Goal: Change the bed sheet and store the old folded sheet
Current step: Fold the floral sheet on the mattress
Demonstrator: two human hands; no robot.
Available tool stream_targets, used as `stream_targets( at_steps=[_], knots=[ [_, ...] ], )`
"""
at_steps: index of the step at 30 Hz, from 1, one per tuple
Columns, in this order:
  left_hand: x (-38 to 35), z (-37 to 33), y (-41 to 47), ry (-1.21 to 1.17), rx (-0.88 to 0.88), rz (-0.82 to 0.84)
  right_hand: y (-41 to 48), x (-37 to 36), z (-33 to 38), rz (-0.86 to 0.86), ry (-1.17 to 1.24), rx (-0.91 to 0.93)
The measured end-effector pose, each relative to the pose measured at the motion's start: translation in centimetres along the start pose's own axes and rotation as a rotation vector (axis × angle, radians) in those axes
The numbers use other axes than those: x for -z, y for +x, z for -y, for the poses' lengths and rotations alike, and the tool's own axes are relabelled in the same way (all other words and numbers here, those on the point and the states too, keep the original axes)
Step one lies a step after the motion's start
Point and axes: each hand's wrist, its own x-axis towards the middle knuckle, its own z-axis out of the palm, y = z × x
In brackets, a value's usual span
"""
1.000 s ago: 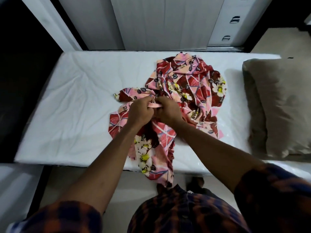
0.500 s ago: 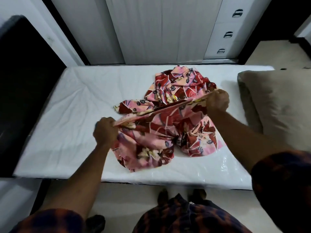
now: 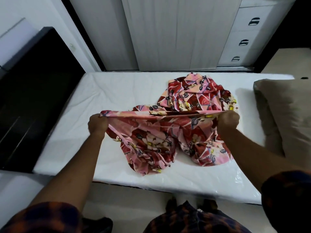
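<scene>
A pink and dark red floral sheet (image 3: 185, 101) lies crumpled on the bare white mattress (image 3: 80, 115). My left hand (image 3: 98, 123) and my right hand (image 3: 228, 121) each grip its near edge, stretching a taut hem between them above the mattress. Loose cloth hangs from that hem down to the mattress, and the rest is heaped behind, toward the far side.
A grey-brown pillow (image 3: 286, 111) lies on the mattress at the right. White cupboard doors (image 3: 176, 31) and drawers with metal handles (image 3: 244, 42) stand behind the bed. A dark panel (image 3: 33, 84) is at the left. Pale floor (image 3: 126, 199) runs along the near bed edge.
My hands were together at the sheet's middle; they have drawn apart along the edge, left and right, lifting and stretching the hem straight between them.
</scene>
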Motion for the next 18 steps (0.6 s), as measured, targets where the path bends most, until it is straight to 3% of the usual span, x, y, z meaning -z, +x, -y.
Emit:
stream_targets(
  at_steps=[2, 4, 7, 9, 11, 14, 18],
  knots=[
    [-0.3, -2.2, -0.6, -0.281, -0.006, 0.045, -2.1, -1.5, 0.1, 0.104, -0.110, 0.188],
    [-1.0, -5.3, -2.4, -0.343, -0.126, 0.133, -4.7, -4.0, -0.1, 0.357, -0.237, 0.414],
    [-2.5, -9.5, -5.6, -0.105, -0.424, 0.260, -9.0, -8.0, 0.4, 0.737, -0.341, 0.616],
    [-3.6, -11.0, -7.7, 0.091, -0.572, 0.308, -12.7, -10.0, 1.7, 0.864, -0.373, 0.730],
    [-4.3, -11.6, -9.0, 0.176, -0.604, 0.298, -15.3, -11.4, 3.1, 0.842, -0.361, 0.841],
    [-4.1, -10.8, -8.5, 0.245, -0.653, 0.275, -14.1, -11.9, 4.0, 0.579, -0.396, 0.893],
    [-3.6, -7.6, -7.0, 0.418, -0.737, 0.319, -11.2, -10.3, 3.9, 0.459, -0.537, 0.957]
  ],
)
